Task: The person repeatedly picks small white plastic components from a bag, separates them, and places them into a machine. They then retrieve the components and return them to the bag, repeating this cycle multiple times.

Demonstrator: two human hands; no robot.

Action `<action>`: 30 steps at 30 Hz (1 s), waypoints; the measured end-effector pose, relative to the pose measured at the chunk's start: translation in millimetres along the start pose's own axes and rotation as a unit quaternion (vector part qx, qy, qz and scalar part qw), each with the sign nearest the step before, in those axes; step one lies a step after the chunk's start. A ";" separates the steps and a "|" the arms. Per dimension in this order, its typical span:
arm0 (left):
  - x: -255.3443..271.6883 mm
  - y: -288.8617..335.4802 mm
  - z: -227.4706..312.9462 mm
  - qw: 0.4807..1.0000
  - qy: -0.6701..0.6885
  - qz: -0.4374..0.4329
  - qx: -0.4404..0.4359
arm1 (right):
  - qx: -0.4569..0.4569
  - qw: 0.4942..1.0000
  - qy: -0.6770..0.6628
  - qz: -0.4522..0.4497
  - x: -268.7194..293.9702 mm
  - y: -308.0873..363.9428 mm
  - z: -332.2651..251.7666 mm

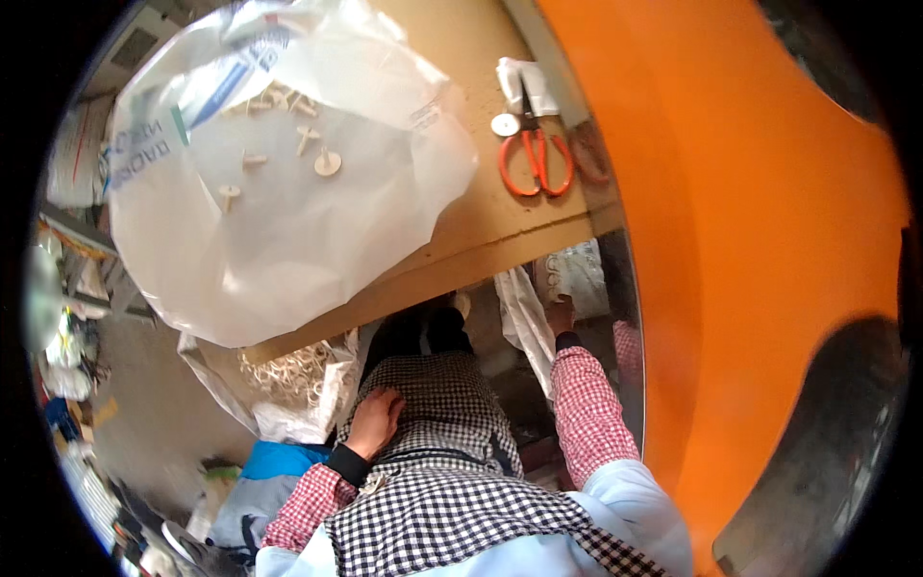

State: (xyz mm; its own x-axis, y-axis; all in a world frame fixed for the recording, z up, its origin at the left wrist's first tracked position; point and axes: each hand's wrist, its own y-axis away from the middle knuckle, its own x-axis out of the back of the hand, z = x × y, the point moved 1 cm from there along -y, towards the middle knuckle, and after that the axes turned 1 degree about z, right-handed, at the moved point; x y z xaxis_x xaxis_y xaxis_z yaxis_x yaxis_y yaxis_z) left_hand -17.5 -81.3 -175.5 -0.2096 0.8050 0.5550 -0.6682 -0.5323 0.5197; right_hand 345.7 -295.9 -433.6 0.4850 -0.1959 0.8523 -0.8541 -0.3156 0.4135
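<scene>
My left hand (377, 423) rests on the black-and-white checked apron (437, 413) over my lap. Its fingers are curled in loosely and nothing shows in them. Below the table's front edge, on the right, my right hand (561, 313) reaches down to a clear plastic bag (582, 279) with pale ring-shaped pieces in it. The fingers there are small and partly hidden, so their grip cannot be made out. Beside that hand hangs a white plastic sack (524, 313). On the table, a large translucent plastic bag (317, 236) carries several pale disc-headed pegs (328, 162).
Orange-handled scissors (535, 163) lie at the table's right, by a white disc (504, 124) and a small white packet (538, 87). A large orange panel (711, 240) bounds the right side. Under the table's left, an open sack (288, 380) holds many pale rings.
</scene>
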 end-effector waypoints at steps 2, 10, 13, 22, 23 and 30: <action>-17.7 2.4 -16.6 0.999 0.035 -0.016 -0.017 | -0.064 0.997 -0.019 -0.034 -37.1 -35.1 50.4; -37.4 -7.6 -37.6 0.994 0.047 -0.002 0.096 | -0.093 0.989 0.063 -0.097 -81.4 -104.9 65.0; -43.6 -9.8 -40.6 0.990 0.048 -0.020 0.132 | -0.073 0.984 0.121 -0.111 -82.2 -122.4 60.8; -53.3 -23.8 -49.9 0.988 0.086 0.021 0.126 | -0.049 0.958 0.252 -0.129 -100.7 -147.0 70.7; -54.2 -22.9 -49.5 0.989 0.084 0.029 0.122 | -0.046 0.956 0.262 -0.126 -97.6 -146.4 67.2; -26.6 -30.0 -17.1 0.991 0.082 -0.035 0.104 | 0.017 0.971 0.237 -0.035 -41.5 -92.9 16.0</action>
State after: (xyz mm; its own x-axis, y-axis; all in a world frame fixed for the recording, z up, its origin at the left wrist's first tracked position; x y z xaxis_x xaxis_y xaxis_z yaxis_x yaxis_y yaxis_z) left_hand -4.2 -82.3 -217.0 -0.2924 0.8646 0.4086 -0.5278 -0.5022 0.6850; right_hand 407.9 -273.3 -512.5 0.3940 0.2745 0.8771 -0.8109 -0.3453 0.4724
